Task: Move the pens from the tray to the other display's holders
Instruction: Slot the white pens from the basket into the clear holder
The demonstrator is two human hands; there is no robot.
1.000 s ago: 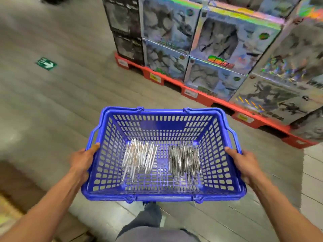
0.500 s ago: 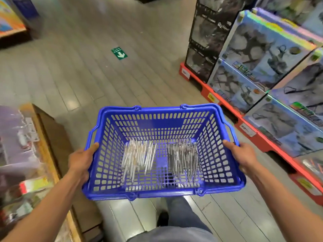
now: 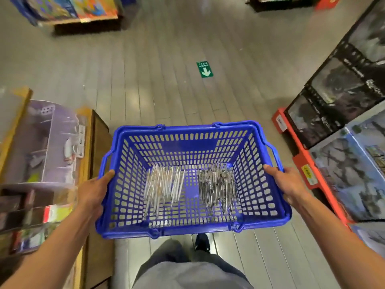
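Gripping the blue basket (image 3: 191,142) at frame centre, left hand (image 3: 93,190) and right hand (image 3: 289,184) curl their fingers round its side rims; two pen bundles (image 3: 164,184) lie inside.

Head-worn view, downward over basket (image 3: 193,228), close

Bare forearms, no sleeves; grey shirt (image 3: 193,276); dark trousers (image 3: 166,253); dark shoe (image 3: 201,241).

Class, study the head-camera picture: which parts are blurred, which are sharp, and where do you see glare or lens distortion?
Head view: the shelf at left is smeared by motion blur; the blue basket, both pen piles and both hands stay fairly sharp; soft ceiling-light glare lies on the floor planks; the wide lens bends the boxes at right outward.
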